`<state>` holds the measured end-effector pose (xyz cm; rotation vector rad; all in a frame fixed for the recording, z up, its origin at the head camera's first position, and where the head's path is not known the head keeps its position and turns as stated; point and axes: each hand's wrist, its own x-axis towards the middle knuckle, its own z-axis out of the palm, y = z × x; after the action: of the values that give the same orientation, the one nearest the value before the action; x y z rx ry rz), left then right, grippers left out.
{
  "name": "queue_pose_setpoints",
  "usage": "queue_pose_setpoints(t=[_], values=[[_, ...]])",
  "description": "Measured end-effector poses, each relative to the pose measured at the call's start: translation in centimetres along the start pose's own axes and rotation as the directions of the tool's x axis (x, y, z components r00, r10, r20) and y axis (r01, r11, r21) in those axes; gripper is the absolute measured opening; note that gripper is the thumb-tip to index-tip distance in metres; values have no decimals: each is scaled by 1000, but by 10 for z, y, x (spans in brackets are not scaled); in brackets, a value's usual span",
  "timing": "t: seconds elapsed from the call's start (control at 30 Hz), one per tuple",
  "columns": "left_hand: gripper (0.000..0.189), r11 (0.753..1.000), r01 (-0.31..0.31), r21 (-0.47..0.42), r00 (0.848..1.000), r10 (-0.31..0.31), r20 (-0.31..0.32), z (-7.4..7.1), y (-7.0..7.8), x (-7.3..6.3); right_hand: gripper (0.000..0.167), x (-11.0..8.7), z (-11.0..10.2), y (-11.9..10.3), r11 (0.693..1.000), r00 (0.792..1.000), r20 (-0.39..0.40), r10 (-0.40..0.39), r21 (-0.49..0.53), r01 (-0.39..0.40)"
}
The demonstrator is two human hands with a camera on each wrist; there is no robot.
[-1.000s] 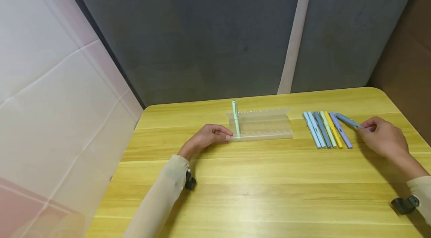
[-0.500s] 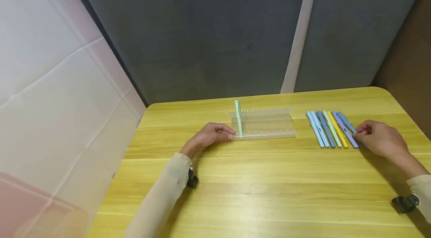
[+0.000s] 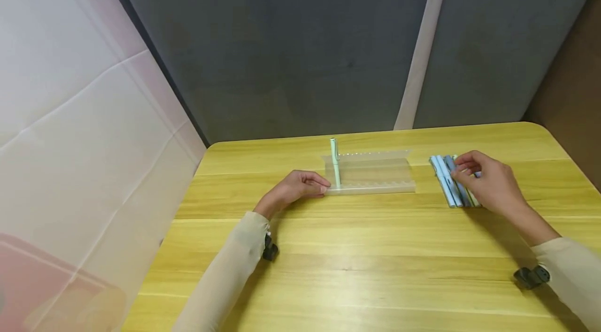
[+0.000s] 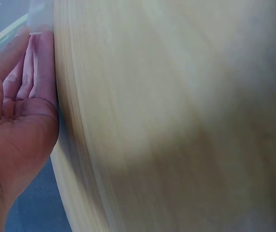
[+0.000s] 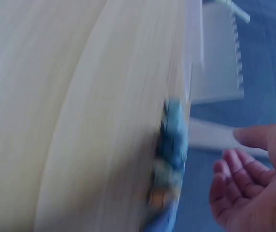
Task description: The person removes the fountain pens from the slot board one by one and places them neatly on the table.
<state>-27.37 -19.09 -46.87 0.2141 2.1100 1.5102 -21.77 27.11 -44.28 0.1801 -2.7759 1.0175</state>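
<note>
A clear plastic pen rack point(image 3: 375, 171) with notched edges stands on the table. One mint-green pen point(image 3: 335, 165) leans upright in its left end. My left hand point(image 3: 297, 186) pinches the rack's near left corner between thumb and fingers, also visible in the left wrist view. To the right lies a row of pens point(image 3: 443, 178), light blue ones at its left. Over this row hovers my right hand point(image 3: 490, 180), hiding the yellow, purple and far-right blue pens almost wholly. In the right wrist view its thumb and loosely bent fingers stand apart, holding nothing; the pens look blurred there.
The wooden table point(image 3: 352, 253) has its far edge against a dark grey panel point(image 3: 291, 60). A pale wall point(image 3: 94, 139) rises on the left and a brown one point(image 3: 573, 76) on the right. Each wrist carries a small black camera point(image 3: 531, 276).
The right hand has laid a blue pen down at the right end of the row, let go and moved left over the pens. The left hand keeps its hold on the rack.
</note>
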Motion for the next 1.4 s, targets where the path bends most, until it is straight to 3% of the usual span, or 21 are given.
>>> queue_pose_setpoints(t=[0.17, 0.27, 0.43, 0.6, 0.67, 0.83, 0.93, 1.2, 1.4], values=[[19, 1000, 6, -9, 1000, -6, -6, 2, 0, 2, 23, 11, 33, -32, 985, 993, 34, -114, 133, 108], [19, 1000, 6, -2, 1000, -6, -6, 2, 1, 3, 21, 18, 54, -52, 970, 986, 88, -145, 207, 124], [19, 1000, 4, 2, 1000, -4, -5, 0, 1, 3, 22, 31, 92, -83, 941, 970, 180, -163, 325, 98], [19, 1000, 16, -5, 1000, -16, -13, -1, 0, 2, 31, 40, 125, -113, 857, 950, 262, -173, 514, 15], [19, 1000, 21, 2, 1000, -21, -14, -1, 0, 2, 33, 42, 135, -125, 848, 952, 272, -141, 530, -26], [19, 1000, 9, 17, 1000, -9, -13, 0, 0, 3, 25, 48, 156, -147, 895, 979, 205, -17, 440, -77], [18, 1000, 5, 25, 1000, -5, -15, 0, 2, 3, 23, 51, 165, -156, 906, 984, 177, 27, 411, -99], [20, 999, 10, 48, 1000, -10, -12, -1, 3, 3, 17, 53, 173, -165, 914, 994, 108, 26, 400, -67], [19, 998, 9, 56, 1000, -8, -16, 0, 0, 4, 18, 52, 153, -161, 890, 1000, 16, 2, 455, -9]])
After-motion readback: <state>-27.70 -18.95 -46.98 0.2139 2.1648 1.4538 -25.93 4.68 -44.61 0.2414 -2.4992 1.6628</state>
